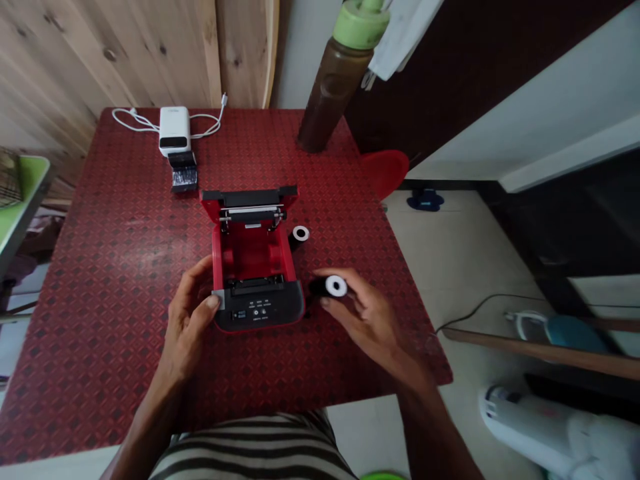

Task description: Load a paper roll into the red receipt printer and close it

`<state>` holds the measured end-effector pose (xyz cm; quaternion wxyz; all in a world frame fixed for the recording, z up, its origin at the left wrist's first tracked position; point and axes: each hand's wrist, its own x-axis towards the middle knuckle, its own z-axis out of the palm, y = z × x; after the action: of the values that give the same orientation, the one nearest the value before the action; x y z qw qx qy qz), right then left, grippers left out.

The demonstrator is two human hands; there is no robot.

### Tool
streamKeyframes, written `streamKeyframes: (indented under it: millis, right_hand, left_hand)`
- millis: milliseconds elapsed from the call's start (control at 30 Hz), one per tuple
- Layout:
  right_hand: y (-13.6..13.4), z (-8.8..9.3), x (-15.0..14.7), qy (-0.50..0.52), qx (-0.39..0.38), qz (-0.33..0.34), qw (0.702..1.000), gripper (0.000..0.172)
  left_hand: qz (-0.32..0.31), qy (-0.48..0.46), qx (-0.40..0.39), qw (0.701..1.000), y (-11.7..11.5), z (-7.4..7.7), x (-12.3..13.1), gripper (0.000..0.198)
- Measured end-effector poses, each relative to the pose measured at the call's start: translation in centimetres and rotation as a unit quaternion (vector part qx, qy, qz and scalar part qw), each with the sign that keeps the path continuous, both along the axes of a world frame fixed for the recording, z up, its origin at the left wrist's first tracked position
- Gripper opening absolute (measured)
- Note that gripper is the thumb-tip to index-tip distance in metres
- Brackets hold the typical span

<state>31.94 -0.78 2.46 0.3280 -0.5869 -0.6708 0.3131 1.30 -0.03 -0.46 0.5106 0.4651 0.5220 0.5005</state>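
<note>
A small red and black label printer [257,310] stands on the table with its lid [250,198] tilted up, so the red paper bay inside is exposed. My left hand [189,313] grips the printer's left side, thumb on its front left corner. In my right hand [363,310] a small paper roll [335,286] is pinched between thumb and fingers, its white end with a dark core turned toward me. This roll is just right of the printer. Another similar roll [301,234] sits beside the printer's right rear side, apart from both hands.
On the red patterned table [125,247], a white device [175,130] with a cable and a dark strip lies at the far left. A tall brown bottle [330,93] with a green lid stands at the back right. A red stool [385,173] is beyond the right edge.
</note>
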Motion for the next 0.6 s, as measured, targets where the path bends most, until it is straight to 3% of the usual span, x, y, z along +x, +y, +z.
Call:
streamKeyframes:
  millis: [133,200,233,300,400,600]
  right_hand:
    - [0.7,5.7,-0.3,-0.080,0.063,0.069,0.992,0.035]
    - [2.3,7.4,-2.0,-0.120,0.102,0.101,0.982,0.040]
    - [3.2,7.8,-3.1,-0.138,0.115,0.126,0.976,0.035]
    - [5.1,7.8,-5.5,-0.184,0.132,0.177,0.958,0.020]
    - [7.2,6.8,-8.4,-0.269,0.110,0.230,0.929,0.021]
    - [8.4,5.3,-10.7,-0.345,0.074,0.213,0.911,0.029]
  left_hand:
    - [-0.002,-0.006,-0.008,1.000,0.1,0.6,0.2,0.059]
    - [-0.004,-0.003,-0.016,1.000,0.0,0.9,0.3,0.061]
    - [-0.004,-0.002,-0.020,1.000,0.0,1.0,0.3,0.061]
    - [-0.007,-0.004,-0.025,1.000,0.0,1.2,0.3,0.062]
    - [-0.015,-0.017,-0.024,0.999,-0.1,1.3,0.3,0.062]
    - [-0.021,-0.034,-0.035,0.999,-0.2,1.2,0.4,0.061]
